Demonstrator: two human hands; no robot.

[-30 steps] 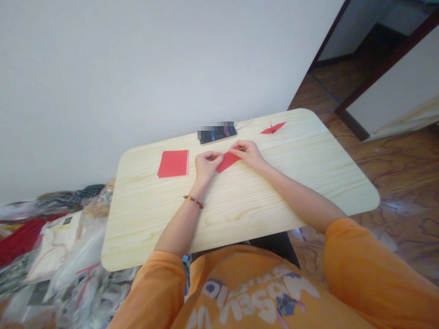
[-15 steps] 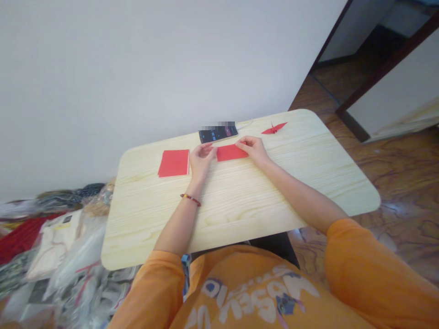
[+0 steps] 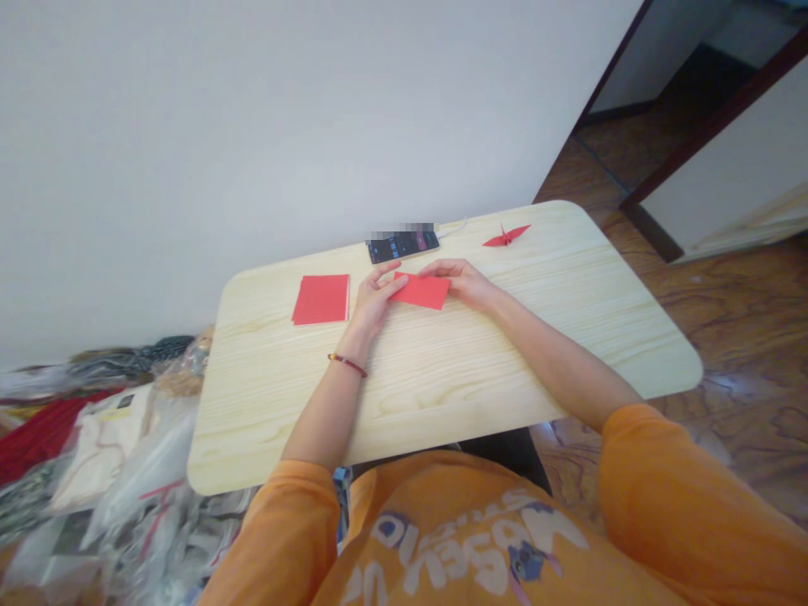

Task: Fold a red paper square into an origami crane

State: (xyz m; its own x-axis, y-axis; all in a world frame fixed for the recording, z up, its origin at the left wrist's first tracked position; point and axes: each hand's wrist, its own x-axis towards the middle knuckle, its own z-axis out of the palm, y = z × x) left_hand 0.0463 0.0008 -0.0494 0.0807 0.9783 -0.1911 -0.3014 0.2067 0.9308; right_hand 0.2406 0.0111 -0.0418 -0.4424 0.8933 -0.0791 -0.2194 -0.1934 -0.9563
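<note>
A red sheet of paper (image 3: 424, 291), folded into a narrow rectangle, is held tilted over the middle of the table. My left hand (image 3: 377, 296) pinches its left end, thumb on top and fingers beneath or behind. At the upper right edge, my right hand (image 3: 459, 280) is closed on the paper, with some fingertips hidden behind it. Just left of my left hand lies a stack of square red paper (image 3: 321, 300). A folded red paper crane (image 3: 507, 236) rests on the far right of the table.
Behind my hands a phone (image 3: 402, 244) lies by the wall with a white cable (image 3: 454, 228). The pale wooden table (image 3: 265, 404) has rounded corners. Clothes and plastic bags (image 3: 132, 471) are heaped on the left; a doorway opens at the right.
The folded paper has turned clockwise and shifted slightly left. My left thumb now lies over its left end, and my right fingers have moved from its top face to behind its upper edge.
</note>
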